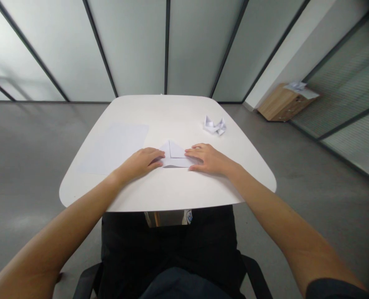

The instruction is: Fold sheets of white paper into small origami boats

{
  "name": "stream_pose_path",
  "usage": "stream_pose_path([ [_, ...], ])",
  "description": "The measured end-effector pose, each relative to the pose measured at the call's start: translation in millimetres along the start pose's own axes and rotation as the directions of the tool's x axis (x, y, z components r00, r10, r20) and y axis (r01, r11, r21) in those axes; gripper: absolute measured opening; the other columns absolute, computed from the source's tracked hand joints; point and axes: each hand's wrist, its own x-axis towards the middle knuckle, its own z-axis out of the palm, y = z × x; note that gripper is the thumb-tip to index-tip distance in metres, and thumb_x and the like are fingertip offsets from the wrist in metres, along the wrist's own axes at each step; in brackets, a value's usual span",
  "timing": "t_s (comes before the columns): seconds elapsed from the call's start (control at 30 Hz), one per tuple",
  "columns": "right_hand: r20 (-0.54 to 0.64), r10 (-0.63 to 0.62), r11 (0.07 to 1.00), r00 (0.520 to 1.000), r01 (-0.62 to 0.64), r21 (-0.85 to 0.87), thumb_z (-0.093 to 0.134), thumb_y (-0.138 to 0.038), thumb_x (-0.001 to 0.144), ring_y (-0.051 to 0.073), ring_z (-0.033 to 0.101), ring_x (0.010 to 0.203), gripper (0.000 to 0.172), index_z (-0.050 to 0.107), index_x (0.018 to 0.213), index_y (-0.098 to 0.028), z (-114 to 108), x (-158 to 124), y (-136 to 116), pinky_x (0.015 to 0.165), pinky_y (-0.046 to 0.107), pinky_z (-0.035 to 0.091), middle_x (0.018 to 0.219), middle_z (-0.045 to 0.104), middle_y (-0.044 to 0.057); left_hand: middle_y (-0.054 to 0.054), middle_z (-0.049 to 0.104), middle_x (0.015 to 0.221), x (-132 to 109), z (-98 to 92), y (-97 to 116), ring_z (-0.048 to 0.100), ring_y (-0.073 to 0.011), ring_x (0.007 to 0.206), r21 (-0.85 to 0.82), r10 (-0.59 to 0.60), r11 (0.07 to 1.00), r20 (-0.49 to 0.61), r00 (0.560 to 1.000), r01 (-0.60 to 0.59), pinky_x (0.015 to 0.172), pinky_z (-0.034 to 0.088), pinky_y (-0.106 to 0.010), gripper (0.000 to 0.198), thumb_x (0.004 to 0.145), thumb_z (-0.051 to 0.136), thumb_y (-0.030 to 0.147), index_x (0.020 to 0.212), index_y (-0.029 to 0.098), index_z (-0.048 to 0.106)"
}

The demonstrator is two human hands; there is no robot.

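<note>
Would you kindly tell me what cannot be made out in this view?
Head view: side ends of the folded paper, covered by the left hand and right hand.
Head view: what lies on the wooden cabinet, too blurred.
Head view: chair, mostly hidden by legs, cut off below.

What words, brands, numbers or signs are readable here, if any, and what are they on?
No readable text.
Blue mark on what looks like a shoe beneath the table: too small to read.
Folded paper, flat sheet, paper figure: no writing visible.

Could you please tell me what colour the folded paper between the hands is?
The folded paper is white, in the head view.
</note>
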Motion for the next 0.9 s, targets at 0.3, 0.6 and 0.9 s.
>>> stream_pose_path([
  [0.3,-0.07,-0.02,0.999,0.997,0.017,-0.04,0.061,-0.057,0.101,0.031,0.062,0.13,0.046,0.074,0.13,-0.024,-1.7,6.9,-18.2,0.11,0.049,0.039,0.138,0.072,0.01,-0.006,0.071,0.135,3.9,0.7,1.9,0.063,-0.0255,0.125,-0.014,-0.026,1.0,-0.029,0.999,0.026,0.111,0.048,-0.046,0.028,0.106,0.055,0.042,0.124,0.026,0.069],
  [0.6,-0.077,-0.014,0.997,0.997,0.008,-0.074,0.059,-0.057,0.101,0.033,0.063,0.13,0.045,0.075,0.128,-0.024,-0.8,7.2,-20.7,0.114,0.053,0.032,0.136,0.074,0.011,-0.005,0.072,0.133,6.0,0.9,1.0,0.063,-0.0247,0.125,-0.043,-0.019,0.999,-0.038,0.999,0.018,0.112,0.047,-0.046,0.026,0.105,0.056,0.041,0.12,0.025,0.069],
  [0.9,-0.133,-0.095,0.991,0.987,0.082,-0.103,0.056,-0.057,0.104,0.032,0.067,0.12,0.048,0.076,0.118,-0.017,12.3,27.4,-39.0,0.105,0.049,0.044,0.126,0.077,0.015,-0.006,0.073,0.13,7.5,2.2,-2.3,0.064,-0.0251,0.123,-0.071,-0.02,0.997,-0.041,0.999,0.017,0.11,0.048,-0.045,0.031,0.105,0.053,0.045,0.122,0.025,0.07],
])
